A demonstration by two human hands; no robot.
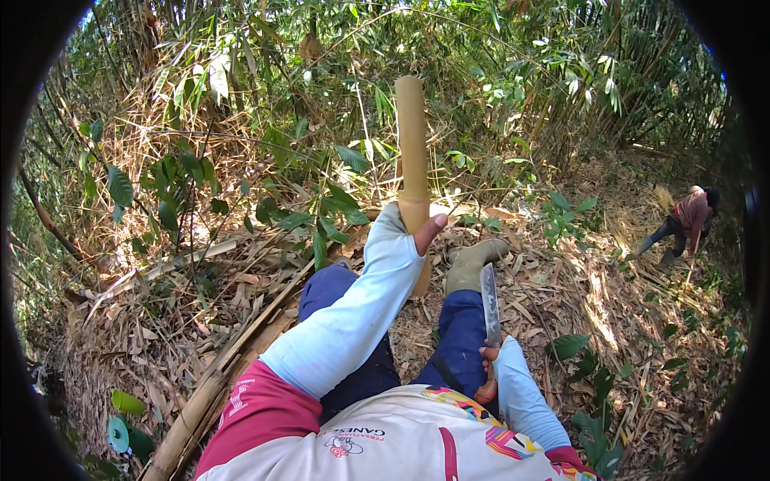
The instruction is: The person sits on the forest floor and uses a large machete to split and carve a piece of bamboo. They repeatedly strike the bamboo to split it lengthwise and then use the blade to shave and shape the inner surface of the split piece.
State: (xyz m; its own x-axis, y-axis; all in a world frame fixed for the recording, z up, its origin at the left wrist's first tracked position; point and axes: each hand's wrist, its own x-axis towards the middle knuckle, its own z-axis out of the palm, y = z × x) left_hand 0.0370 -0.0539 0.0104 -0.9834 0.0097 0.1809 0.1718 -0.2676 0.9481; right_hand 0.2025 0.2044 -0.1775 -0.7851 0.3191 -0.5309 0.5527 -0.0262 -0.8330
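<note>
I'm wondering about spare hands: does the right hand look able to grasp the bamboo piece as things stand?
Probably not: the right hand grips the machete, though nothing seems to block its way to the bamboo piece.

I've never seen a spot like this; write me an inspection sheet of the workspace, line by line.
Surface: ground covered in dry leaves.
Things in hand: pale bamboo piece and machete; whether the bamboo's lower end touches the ground is unclear.
Clutter: long dry pole lying at left; beyond it, a yellow-green cylinder and a darker green container.
Left grip: closed around the bamboo piece.
Right grip: closed on the machete.
Cables: nothing seen.
Surroundings: leafy thicket ahead; another person bending over at far right.
</note>
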